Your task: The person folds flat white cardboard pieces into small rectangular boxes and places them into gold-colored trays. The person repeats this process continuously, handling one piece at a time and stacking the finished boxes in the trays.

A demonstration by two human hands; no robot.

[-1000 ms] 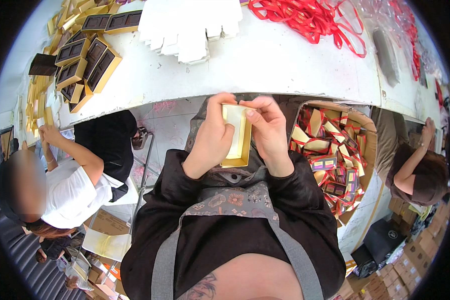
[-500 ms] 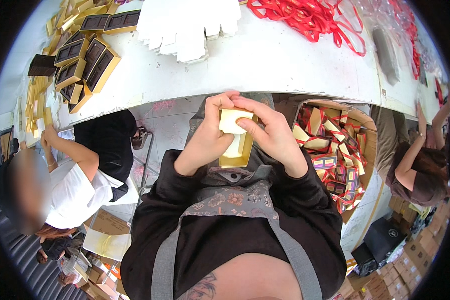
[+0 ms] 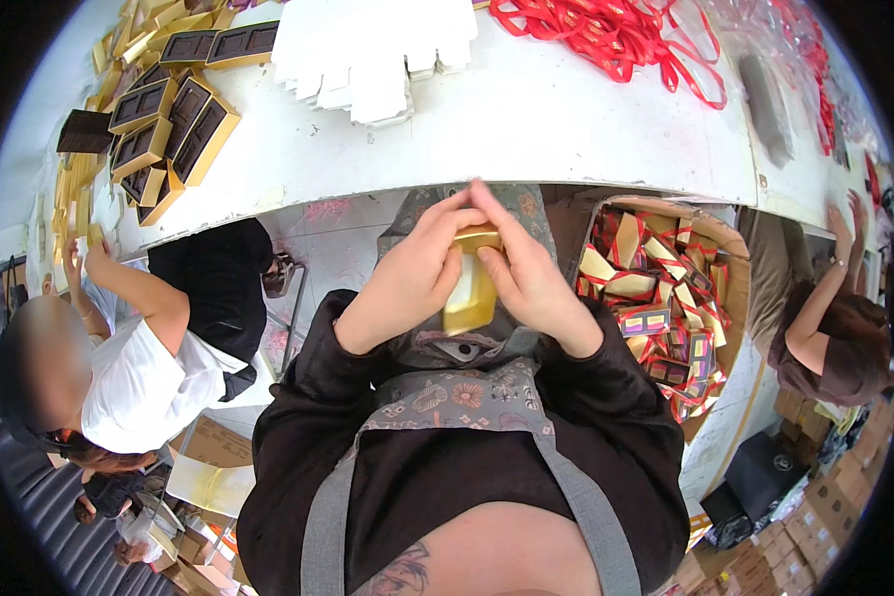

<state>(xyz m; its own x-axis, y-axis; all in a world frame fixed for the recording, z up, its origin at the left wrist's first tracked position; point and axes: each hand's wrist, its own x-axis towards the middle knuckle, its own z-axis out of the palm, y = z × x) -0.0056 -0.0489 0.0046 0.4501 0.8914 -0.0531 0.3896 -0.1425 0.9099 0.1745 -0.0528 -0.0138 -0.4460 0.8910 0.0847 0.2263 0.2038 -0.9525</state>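
You hold the open gold box (image 3: 479, 316) in both hands, near the middle of the view, in front of your apron (image 3: 467, 399) and just six o'clock of the table (image 3: 566, 139) edge. Your left hand (image 3: 414, 266) closes on it from nine o'clock, your right hand (image 3: 541, 285) from three, and your fingers come together over its twelve o'clock end. Your left thumb presses along its nine o'clock side, while your right thumb reaches the opposite side near the top. The box's long sides run roughly from twelve to six; its open face is toward you, showing a pale inside, a little blurred. Taking the box as the clock's centre, the white stack (image 3: 372, 60) lies on the table toward eleven, the red ribbons (image 3: 606, 40) in a tangle at one, and the dark-filled boxes (image 3: 199, 114) in a heap at ten. At three, well apart from your right hand, the carton (image 3: 730, 243) holds a jumble of ribboned boxes (image 3: 656, 298). A co-worker (image 3: 139, 382) in white sits toward eight; another person (image 3: 815, 348), in brown, is past the carton at three.
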